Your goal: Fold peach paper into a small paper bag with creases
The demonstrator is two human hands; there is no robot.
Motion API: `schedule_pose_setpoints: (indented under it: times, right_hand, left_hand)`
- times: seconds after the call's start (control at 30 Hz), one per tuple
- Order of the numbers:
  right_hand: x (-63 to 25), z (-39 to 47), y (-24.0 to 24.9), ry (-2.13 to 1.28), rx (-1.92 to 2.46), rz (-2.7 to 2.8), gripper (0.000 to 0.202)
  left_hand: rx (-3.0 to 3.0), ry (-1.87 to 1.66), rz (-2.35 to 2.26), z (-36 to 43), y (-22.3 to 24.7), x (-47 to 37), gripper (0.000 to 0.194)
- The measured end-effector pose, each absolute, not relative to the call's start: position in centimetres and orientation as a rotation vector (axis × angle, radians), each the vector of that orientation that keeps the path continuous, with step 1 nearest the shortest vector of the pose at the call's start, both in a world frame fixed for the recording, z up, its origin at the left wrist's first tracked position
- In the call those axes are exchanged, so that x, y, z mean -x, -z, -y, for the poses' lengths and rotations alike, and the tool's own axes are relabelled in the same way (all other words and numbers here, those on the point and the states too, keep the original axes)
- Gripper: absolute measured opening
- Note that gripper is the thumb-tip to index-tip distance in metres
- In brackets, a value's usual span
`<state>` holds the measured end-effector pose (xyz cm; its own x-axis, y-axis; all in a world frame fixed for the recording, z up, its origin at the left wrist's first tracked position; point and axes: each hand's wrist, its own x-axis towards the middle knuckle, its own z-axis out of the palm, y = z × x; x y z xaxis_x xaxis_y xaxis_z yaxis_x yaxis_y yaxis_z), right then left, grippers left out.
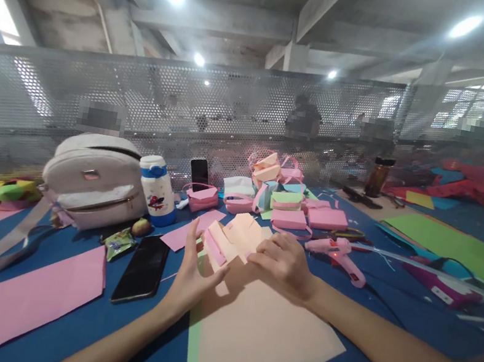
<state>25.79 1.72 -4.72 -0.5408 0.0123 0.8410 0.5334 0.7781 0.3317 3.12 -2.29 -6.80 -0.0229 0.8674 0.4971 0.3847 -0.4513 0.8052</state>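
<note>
Black flat phone (141,269) on blue table (166,342), left hand (193,278) with thumb and fingers spread around folded peach-and-pink paper piece (231,240) above peach paper sheets (265,341), right hand (281,263) pinching its right side, pink glue gun (341,256) beyond.

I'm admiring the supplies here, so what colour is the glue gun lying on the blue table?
The glue gun is pink, best seen in the head view.

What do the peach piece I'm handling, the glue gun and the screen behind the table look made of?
Peach piece: matte paper or thin card, by its flat, creased panels. Glue gun: probably smooth pink plastic, given its uniform color. Screen: likely gray metal sheet, perforated with small holes.
</note>
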Motion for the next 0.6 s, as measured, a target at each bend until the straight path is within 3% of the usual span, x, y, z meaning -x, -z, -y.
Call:
schedule_pose_setpoints:
  times: [0.3,0.6]
  right_hand:
    - [-25.88,-1.93,4.99,0.675,0.418,2.057,0.011]
    - [-25.81,-1.75,4.92,0.669,0.416,2.074,0.019]
  left_hand:
    - [-1.779,-1.457,-1.301,2.40,6.64,-3.17,0.099]
    - [-1.800,-1.463,-1.299,2.48,6.40,-3.31,0.098]
